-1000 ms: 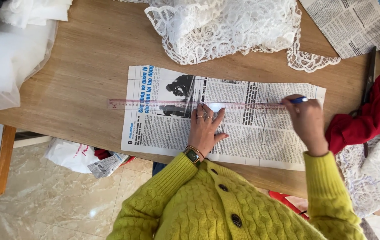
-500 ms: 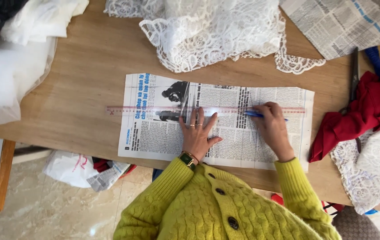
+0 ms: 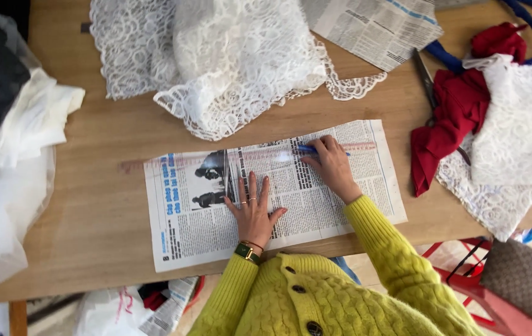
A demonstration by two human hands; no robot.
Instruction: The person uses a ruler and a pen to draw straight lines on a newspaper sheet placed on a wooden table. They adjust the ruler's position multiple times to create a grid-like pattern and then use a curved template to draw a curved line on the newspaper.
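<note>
Wooden table (image 3: 92, 205) under soft even light, pale marble-look floor (image 3: 48, 314) below, red stool (image 3: 484, 292) at lower right

A newspaper sheet (image 3: 278, 199) lies on the wooden table (image 3: 92, 205) with a clear ruler (image 3: 179, 163) laid along its upper edge. The left hand (image 3: 252, 210) presses flat on the paper, fingers spread, while the right hand (image 3: 333, 167) holds a blue pen (image 3: 309, 150) against the ruler. White lace (image 3: 216, 62) is heaped beyond the sheet, and red cloth (image 3: 452, 118) lies to the right.

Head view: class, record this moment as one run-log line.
left hand: flat on printed newspaper sheet | right hand: blue pen against clear plastic ruler | support: wooden table
</note>
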